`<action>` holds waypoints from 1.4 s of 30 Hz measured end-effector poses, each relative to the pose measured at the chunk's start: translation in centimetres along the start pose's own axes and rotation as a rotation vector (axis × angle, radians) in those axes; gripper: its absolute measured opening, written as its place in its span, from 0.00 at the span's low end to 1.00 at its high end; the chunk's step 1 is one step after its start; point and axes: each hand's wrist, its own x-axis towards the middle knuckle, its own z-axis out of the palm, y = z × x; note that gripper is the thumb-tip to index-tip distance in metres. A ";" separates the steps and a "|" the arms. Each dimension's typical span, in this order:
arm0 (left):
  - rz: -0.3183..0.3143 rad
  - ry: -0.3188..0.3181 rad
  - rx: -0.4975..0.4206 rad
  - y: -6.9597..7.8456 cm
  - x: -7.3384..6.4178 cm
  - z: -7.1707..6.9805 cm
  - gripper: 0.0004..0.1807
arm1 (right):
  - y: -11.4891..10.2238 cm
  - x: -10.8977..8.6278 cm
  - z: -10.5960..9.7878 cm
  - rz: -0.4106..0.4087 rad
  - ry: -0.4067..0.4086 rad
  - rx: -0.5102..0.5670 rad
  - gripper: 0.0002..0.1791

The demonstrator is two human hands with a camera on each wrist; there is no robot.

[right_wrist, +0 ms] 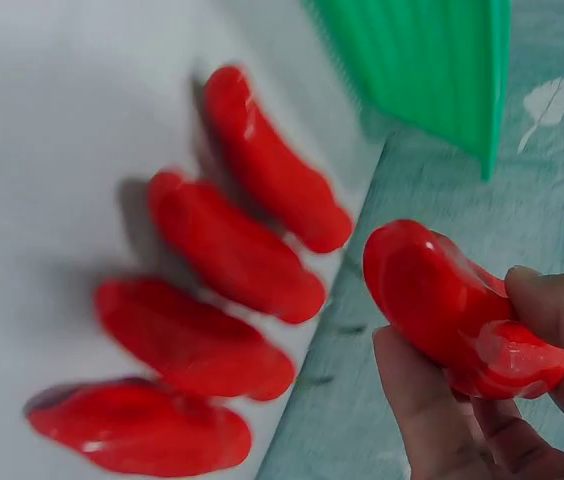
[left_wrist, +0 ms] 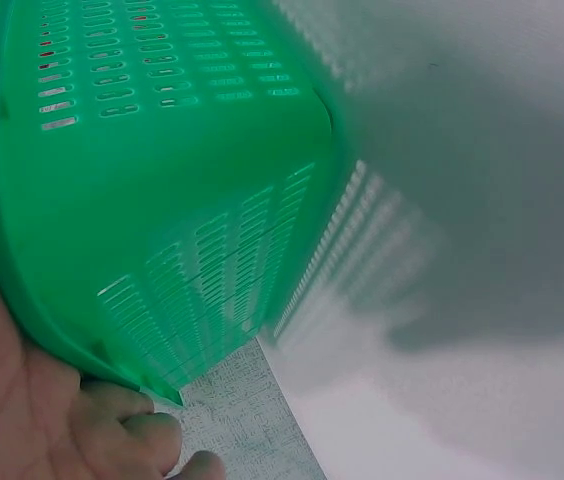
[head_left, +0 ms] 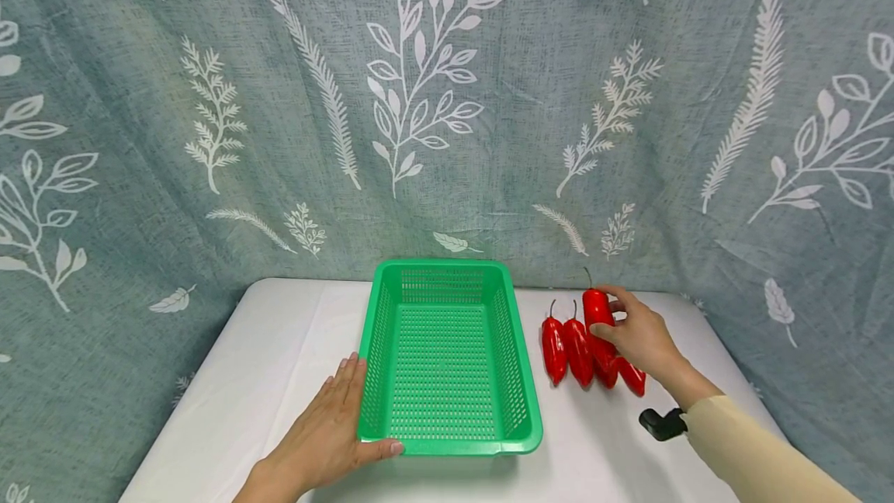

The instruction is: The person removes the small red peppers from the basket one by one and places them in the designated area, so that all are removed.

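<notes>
My left hand [head_left: 323, 427] rests with straight fingers along the left rim of the green plastic basket [head_left: 441, 371], its thumb lying on the front corner. In the left wrist view the palm lies against the rim of the slotted basket [left_wrist: 162, 170]. My right hand [head_left: 644, 338] holds a shiny red chili pepper [head_left: 597, 306] between thumb and fingers, stem upward. This pepper [right_wrist: 422, 280] shows clear of the table in the right wrist view. Below it, several more red chili peppers [head_left: 554, 352] lie side by side in a row right of the basket.
A white-covered table [head_left: 307, 332] carries everything. Behind it hangs a grey-green curtain [head_left: 489, 200] with white leaf prints, which also runs along both sides. A black device [head_left: 662, 424] sits at the right wrist by the cream sleeve [head_left: 747, 441].
</notes>
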 end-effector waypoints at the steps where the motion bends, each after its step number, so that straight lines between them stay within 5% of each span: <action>1: 0.000 0.000 -0.001 0.0 0.0 0.0 0.74 | 0.4 0.0 -0.2 0.009 0.005 -0.013 0.44; 12: 0.005 0.006 0.007 0.0 0.0 0.0 0.73 | 4.4 0.5 -1.8 0.128 0.022 -0.020 0.47; 26: -0.004 -0.003 -0.004 -0.1 0.0 0.1 0.74 | 9.6 0.7 -2.3 0.228 0.082 -0.152 0.46; 42: -0.008 -0.006 -0.017 -0.3 0.0 0.3 0.74 | 12.3 1.8 -0.8 0.322 -0.005 -0.113 0.44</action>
